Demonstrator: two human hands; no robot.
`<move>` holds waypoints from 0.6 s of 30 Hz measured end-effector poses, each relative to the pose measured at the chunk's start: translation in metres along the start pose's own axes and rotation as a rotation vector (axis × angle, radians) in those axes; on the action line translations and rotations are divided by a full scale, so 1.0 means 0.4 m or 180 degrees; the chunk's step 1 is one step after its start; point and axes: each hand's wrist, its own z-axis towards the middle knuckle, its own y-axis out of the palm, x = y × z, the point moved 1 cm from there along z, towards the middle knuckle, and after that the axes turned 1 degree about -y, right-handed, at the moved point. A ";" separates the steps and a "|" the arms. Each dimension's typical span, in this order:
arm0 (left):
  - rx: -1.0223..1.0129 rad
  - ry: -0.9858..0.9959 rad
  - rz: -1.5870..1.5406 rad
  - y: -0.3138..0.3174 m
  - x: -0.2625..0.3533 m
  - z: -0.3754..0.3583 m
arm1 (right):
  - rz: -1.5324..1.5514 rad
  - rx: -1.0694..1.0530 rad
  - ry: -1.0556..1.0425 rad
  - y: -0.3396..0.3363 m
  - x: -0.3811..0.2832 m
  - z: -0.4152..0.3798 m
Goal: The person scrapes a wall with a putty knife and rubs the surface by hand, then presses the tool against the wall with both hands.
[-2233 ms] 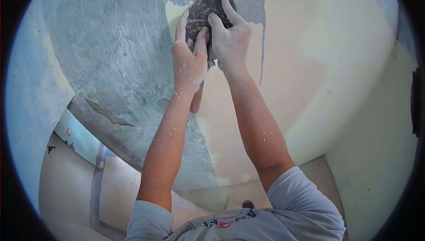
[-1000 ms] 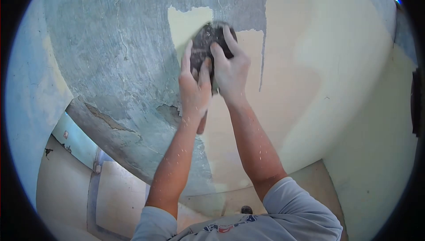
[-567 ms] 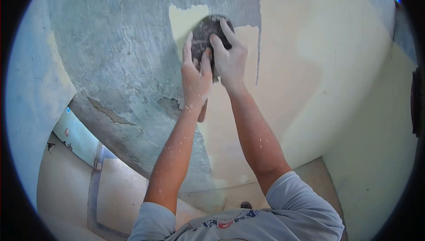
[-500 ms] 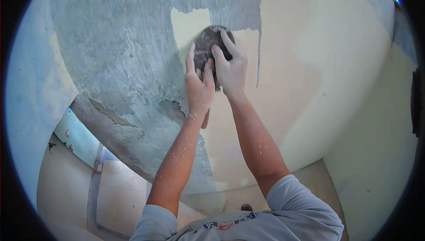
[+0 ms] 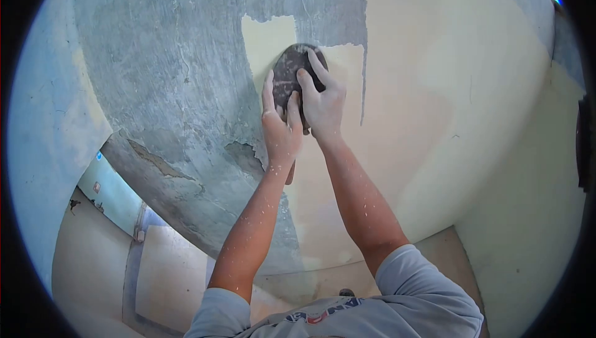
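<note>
A dark, oval pad (image 5: 287,68) speckled with white is held up against the wall, over the edge of a cream coated patch (image 5: 270,34). My left hand (image 5: 281,130) grips its lower left side, thumb and fingers apart around the edge. From the right, my right hand (image 5: 325,103) clasps it with fingers over its face and side. Pale powder coats both hands, and white flecks dot the forearms. A brown handle-like end (image 5: 290,173) shows below my left wrist; the rest of it is hidden behind the hand.
Bare grey-blue wall (image 5: 167,46) fills the left, with a chipped hole (image 5: 245,155) and a long crack (image 5: 155,159). Smooth cream wall (image 5: 428,58) spreads right. An opening at lower left shows a pale panel (image 5: 167,276). A dark object (image 5: 582,142) is at the far right edge.
The hands and the pad sit slightly lower in view, as does the wall around them. Both hands keep their grip on the pad.
</note>
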 end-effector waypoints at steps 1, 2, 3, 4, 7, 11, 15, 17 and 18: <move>0.0005 0.0018 -0.0011 0.003 -0.009 0.010 | 0.0002 0.0005 -0.0021 0.001 0.018 0.007; -0.0083 -0.0020 -0.0106 0.006 0.014 0.037 | 0.0152 -0.0043 0.0304 -0.001 -0.014 0.038; -0.0169 -0.0077 -0.0187 0.006 0.038 0.065 | 0.0304 -0.0102 0.0650 0.002 -0.036 0.064; -0.0257 -0.0093 -0.0228 0.008 0.061 0.102 | 0.0297 -0.0006 0.0330 0.014 -0.037 0.105; -0.0333 -0.0311 -0.0476 0.014 0.062 0.105 | 0.0236 -0.0257 0.0773 0.001 -0.067 0.113; -0.0030 -0.0197 -0.0125 0.016 -0.027 0.007 | -0.0202 0.0074 -0.0390 -0.008 0.040 0.014; -0.0178 -0.0218 -0.0458 0.040 0.038 0.086 | 0.0067 -0.0232 0.0686 -0.013 -0.035 0.110; -0.0102 -0.0120 -0.0233 0.043 0.017 0.078 | 0.0144 -0.0224 0.0674 -0.016 -0.031 0.098; -0.0033 -0.0035 -0.0024 0.044 0.002 0.062 | 0.0199 -0.0215 0.0665 -0.022 -0.026 0.079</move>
